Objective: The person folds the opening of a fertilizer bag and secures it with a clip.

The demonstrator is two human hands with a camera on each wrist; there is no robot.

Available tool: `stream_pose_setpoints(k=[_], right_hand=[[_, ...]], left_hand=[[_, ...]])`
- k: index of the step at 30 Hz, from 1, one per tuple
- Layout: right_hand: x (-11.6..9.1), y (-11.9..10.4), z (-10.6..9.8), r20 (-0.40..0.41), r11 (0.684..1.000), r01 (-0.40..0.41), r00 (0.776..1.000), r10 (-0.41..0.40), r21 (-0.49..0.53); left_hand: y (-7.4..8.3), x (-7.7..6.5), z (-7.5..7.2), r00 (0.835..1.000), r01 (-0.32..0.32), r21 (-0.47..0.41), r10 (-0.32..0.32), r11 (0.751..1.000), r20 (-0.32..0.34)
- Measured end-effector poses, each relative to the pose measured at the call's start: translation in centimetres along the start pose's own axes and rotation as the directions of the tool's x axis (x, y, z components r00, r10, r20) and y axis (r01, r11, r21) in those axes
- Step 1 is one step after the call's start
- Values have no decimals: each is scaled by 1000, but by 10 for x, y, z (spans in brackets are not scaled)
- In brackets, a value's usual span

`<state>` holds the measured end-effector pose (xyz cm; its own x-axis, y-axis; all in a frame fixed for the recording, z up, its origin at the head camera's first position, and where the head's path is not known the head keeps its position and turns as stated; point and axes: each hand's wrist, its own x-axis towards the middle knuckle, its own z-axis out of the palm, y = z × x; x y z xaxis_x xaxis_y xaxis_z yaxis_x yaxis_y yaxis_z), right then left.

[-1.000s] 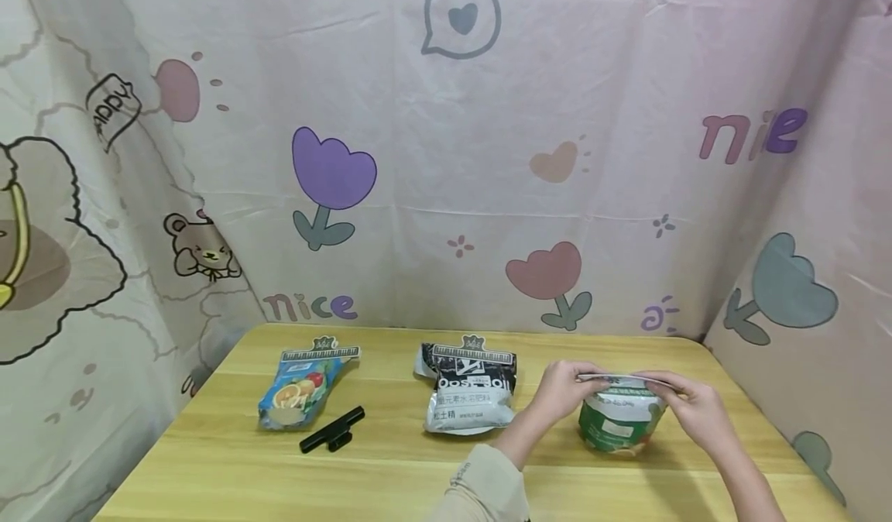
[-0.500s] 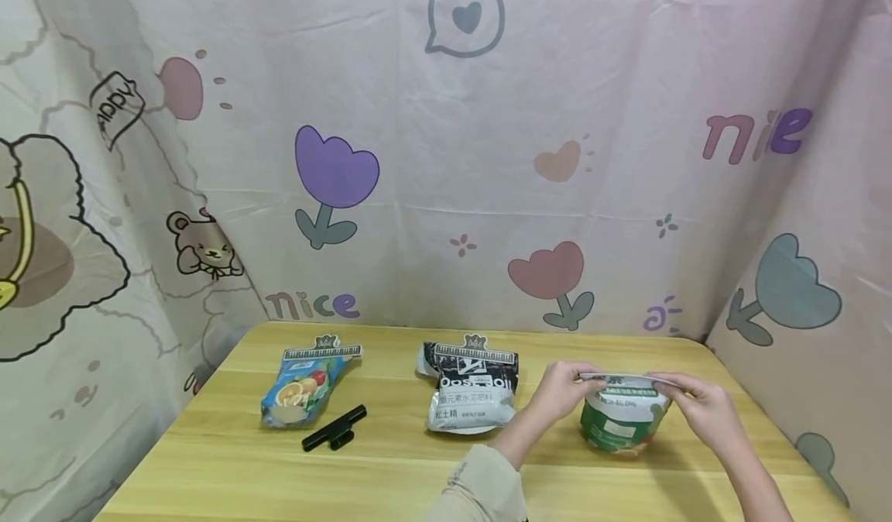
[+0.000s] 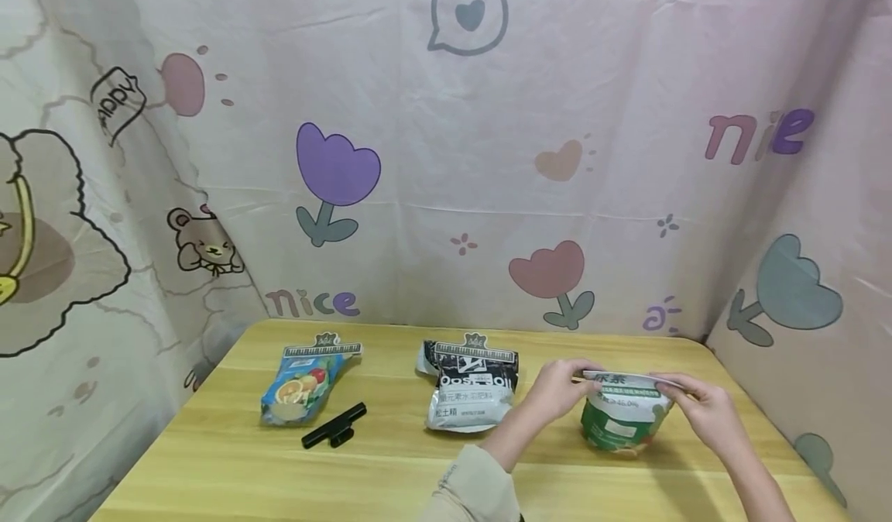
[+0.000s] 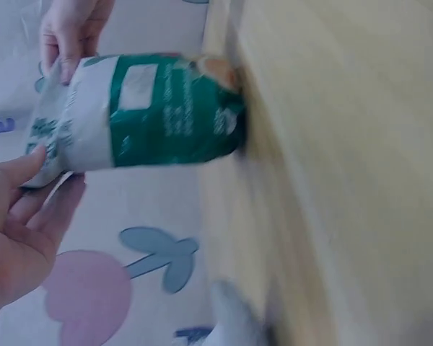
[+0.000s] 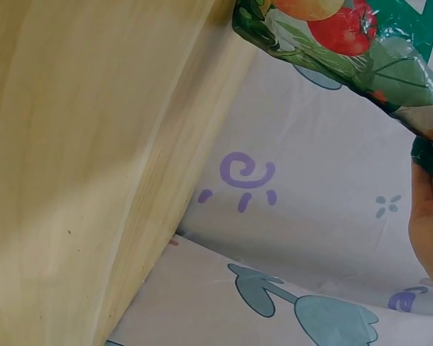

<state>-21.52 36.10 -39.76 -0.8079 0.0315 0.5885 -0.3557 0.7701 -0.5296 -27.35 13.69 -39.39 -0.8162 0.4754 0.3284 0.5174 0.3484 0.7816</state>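
A green and white plastic bag [image 3: 620, 421] stands upright at the right of the table, its top edge folded flat. My left hand [image 3: 555, 390] pinches the left end of that fold between thumb and fingers; the left wrist view shows the thumb on the printed face. At the opposite end, my right hand [image 3: 700, 410] pinches the fold the same way. In the right wrist view, only the bag's side with tomato pictures [image 5: 343, 32] and part of the right hand [image 5: 429, 227] appear. A black bag clip [image 3: 334, 427] lies on the left of the table.
At the back left is a blue fruit-printed bag [image 3: 300, 390] with a piano-key clip [image 3: 324, 349] across its top. A black and white bag [image 3: 470, 406] with a similar clip [image 3: 475, 352] lies at the middle. A printed cloth [image 3: 418, 158] hangs behind the wooden table [image 3: 376, 475].
The folded top has tipped back a little, so more of the white printed panel shows. Both hands keep their pinch on its ends. The clipped bags and loose clip stay put.
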Motion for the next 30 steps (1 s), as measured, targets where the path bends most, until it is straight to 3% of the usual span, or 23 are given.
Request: stream_pose_setpoints(k=[5,10,13,20,24,30], right_hand=[[-1,1,-4,-18,1000,-13,1000,13,-20],[-1,0,-7,-5,998,-41,999,41,-52],[-2,0,-8,6,997,-49,999,49,-64],[-2,-1,-8,18,996,-55,998,56,-75],[-1,-1,-8,15,995,-54,998,55,-85],[0,-3,-7,16,996,-57,998,58,-63]], left_hand=[[2,-12,-32,998,-41,136,35,990,46],[-4,-30,-79,995,-91,256,76,962,65],[-11,-45,-107,996,-85,325,70,942,57],[-39,-87,-167,993,63,376,-96,924,70],[-58,-113,-197,968,151,461,-226,875,111],[-79,-144,-221,929,223,622,-357,751,97]])
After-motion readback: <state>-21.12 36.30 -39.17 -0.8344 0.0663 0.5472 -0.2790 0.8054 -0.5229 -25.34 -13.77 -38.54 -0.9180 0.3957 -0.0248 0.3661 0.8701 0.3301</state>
